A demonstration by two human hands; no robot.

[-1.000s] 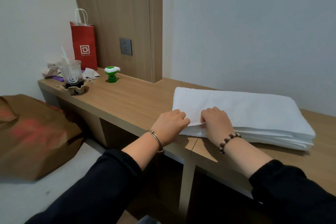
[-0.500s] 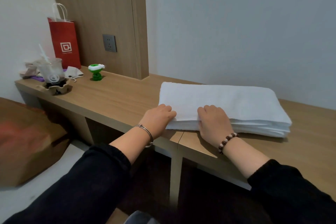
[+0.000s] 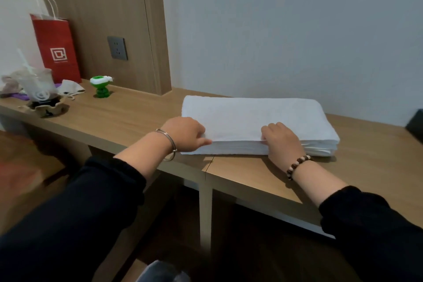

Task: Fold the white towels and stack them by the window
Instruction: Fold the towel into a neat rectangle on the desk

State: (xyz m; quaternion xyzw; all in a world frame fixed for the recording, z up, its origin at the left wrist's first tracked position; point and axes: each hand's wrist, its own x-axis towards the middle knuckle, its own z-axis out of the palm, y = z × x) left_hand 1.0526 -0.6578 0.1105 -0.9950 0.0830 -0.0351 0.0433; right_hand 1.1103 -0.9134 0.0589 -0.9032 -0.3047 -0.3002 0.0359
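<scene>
A stack of folded white towels (image 3: 254,119) lies on the wooden desk (image 3: 128,117), close to the back wall. My left hand (image 3: 184,134) is at the stack's near left corner, fingers curled and pinching the edge of the towels. My right hand (image 3: 282,142) rests against the near edge further right, fingertips tucked into the layers. Both wrists wear bracelets, and black sleeves cover my forearms.
At the desk's left end stand a red paper bag (image 3: 56,48), a plastic cup with a straw (image 3: 37,86) in a cardboard holder, crumpled paper and a small green toy (image 3: 100,87). A wall socket (image 3: 117,48) sits on the wood panel. A dark object (image 3: 415,125) shows at the right edge.
The view has swung right and closer to the desk. My hands have spread apart along the stack's near edge, left to the corner, right further right.
</scene>
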